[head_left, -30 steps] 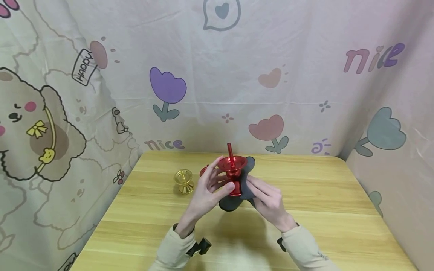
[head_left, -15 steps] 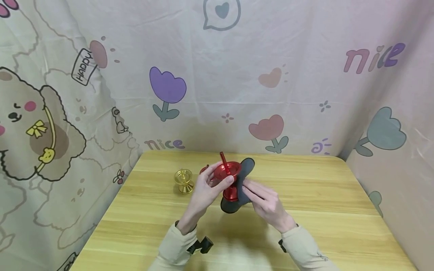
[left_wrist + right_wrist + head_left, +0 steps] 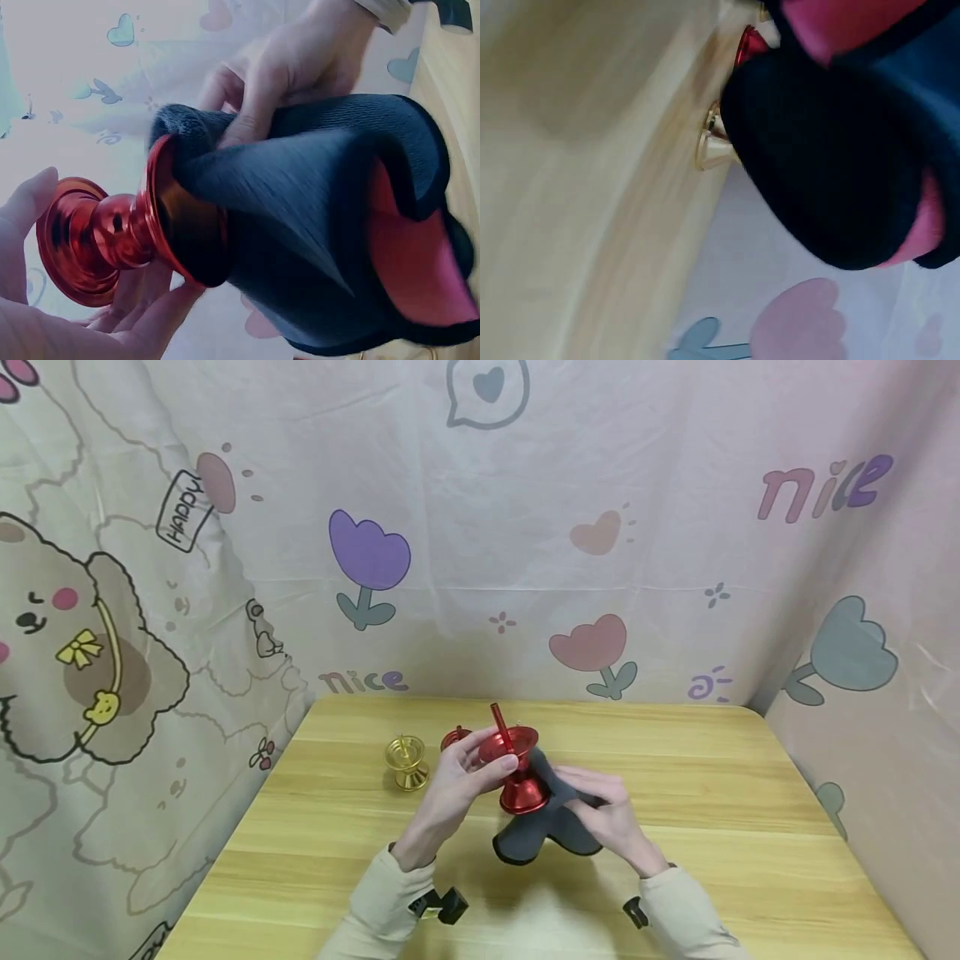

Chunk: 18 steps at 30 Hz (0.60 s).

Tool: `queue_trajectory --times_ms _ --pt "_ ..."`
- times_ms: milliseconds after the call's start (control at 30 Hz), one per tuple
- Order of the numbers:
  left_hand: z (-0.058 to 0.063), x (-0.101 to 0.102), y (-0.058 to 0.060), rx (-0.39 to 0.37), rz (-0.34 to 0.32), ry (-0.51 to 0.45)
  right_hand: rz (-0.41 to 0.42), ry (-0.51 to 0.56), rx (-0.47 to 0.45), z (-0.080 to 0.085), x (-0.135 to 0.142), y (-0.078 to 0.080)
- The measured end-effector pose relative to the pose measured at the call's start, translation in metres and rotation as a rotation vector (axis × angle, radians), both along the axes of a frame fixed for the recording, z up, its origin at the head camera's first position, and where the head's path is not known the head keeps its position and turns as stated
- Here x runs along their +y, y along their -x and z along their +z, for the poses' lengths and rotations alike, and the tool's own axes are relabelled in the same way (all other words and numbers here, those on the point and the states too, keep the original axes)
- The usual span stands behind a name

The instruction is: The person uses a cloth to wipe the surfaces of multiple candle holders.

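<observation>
My left hand (image 3: pixel 457 777) grips a shiny red candle holder (image 3: pixel 525 793) with a dish on top and a red spike standing up from it. Its flared foot points toward the right hand. A dark grey cloth (image 3: pixel 525 839) with black edging and a pink underside is pinched in my right hand (image 3: pixel 607 814). In the left wrist view, the cloth (image 3: pixel 277 195) lies against the rim of the holder's foot, whose hollow underside partly shows. The right wrist view has the cloth (image 3: pixel 825 157) covering both the holder and the hand.
A gold candle holder (image 3: pixel 407 763) stands upright on the wooden table (image 3: pixel 315 827), left of the hands. Behind my left fingers, another red holder (image 3: pixel 455 737) is partly hidden. A gold holder (image 3: pixel 715 142) shows beyond the cloth in the right wrist view. Printed fabric (image 3: pixel 465 527) hangs behind the table.
The red holder's foot has swung toward the right and its dish has dropped a little. The cloth has moved lower and spread out, as my right hand shifted slightly right.
</observation>
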State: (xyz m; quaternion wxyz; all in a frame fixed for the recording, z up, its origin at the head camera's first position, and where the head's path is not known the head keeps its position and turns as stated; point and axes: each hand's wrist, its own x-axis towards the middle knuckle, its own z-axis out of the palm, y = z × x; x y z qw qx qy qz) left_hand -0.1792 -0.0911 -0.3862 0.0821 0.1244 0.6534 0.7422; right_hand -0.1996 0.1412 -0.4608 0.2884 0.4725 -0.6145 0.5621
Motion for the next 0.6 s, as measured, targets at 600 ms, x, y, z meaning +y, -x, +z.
queue_trajectory --times_ms 600 --pt "-0.003 0.006 0.042 0.008 -0.017 0.205 0.466 0.399 -0.780 -0.016 0.051 -0.028"
